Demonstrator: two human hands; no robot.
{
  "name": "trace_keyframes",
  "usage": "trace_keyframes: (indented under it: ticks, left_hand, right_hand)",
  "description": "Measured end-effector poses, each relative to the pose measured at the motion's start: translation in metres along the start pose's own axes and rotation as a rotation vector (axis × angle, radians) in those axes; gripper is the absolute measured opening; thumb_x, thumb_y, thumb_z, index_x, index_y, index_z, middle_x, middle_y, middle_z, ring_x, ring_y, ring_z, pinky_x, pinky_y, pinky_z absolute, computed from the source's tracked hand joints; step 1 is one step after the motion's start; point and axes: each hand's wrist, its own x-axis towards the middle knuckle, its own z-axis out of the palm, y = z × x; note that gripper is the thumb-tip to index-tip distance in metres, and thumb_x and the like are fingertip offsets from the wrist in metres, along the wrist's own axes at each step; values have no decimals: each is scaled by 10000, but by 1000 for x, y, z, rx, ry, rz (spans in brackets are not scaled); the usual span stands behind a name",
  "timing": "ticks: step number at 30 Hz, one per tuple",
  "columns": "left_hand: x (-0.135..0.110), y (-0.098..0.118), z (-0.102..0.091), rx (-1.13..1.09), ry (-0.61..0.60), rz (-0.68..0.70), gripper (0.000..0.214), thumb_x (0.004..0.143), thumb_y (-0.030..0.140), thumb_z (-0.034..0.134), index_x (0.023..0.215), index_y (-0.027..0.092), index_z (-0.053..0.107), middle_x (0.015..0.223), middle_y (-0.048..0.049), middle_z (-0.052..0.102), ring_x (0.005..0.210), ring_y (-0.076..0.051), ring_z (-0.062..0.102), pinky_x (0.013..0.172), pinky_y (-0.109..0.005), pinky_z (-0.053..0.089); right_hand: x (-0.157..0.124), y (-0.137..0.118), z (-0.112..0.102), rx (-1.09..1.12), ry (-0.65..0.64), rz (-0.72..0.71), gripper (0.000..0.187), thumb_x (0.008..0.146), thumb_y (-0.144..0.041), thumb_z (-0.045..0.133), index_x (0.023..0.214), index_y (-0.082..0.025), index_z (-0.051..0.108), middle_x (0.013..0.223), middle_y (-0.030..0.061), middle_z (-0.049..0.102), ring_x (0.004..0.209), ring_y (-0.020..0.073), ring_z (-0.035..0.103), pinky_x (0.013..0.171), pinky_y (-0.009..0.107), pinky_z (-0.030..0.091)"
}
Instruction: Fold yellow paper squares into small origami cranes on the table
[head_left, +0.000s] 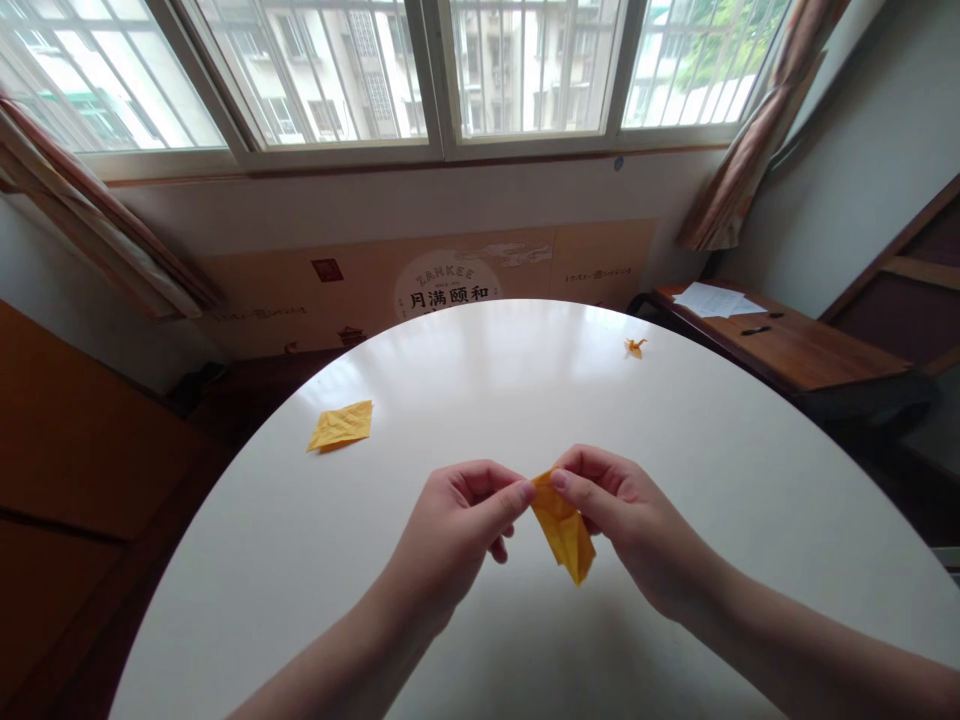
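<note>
A folded piece of orange paper [566, 532] hangs above the round white table [480, 400], its point aimed down. My left hand [457, 525] pinches its upper left corner between thumb and forefinger. My right hand [615, 505] pinches the top edge from the right, its fingers curled behind the paper. The two hands meet fingertip to fingertip over the near half of the table.
A creased yellow paper sheet [341, 425] lies flat on the table's left side. A small folded orange paper crane [635, 346] stands at the far right. A wooden desk [787, 345] with white papers [716, 300] lies beyond the table on the right. Windows run along the far wall.
</note>
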Motion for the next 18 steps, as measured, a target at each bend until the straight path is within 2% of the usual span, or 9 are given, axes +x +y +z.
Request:
trace_keyframes:
  ticks: [7, 18]
  left_hand:
    - [1, 3, 0, 6, 58, 14, 266, 694, 398, 804, 693, 141, 732, 530, 12, 540, 511, -104, 462, 438, -184, 406]
    - [0, 3, 1, -4, 85, 10, 262, 691, 393, 786, 670, 140, 722, 516, 14, 522, 504, -102, 444, 437, -187, 392]
  right_hand:
    - [1, 0, 0, 30, -51, 16, 342, 874, -483, 701, 782, -167, 606, 655, -10, 605, 572, 105, 543, 512, 207, 400]
    - [0, 2, -1, 0, -27, -33, 368, 872, -487, 711, 743, -155, 617, 619, 2, 636, 544, 106, 572, 507, 211, 446]
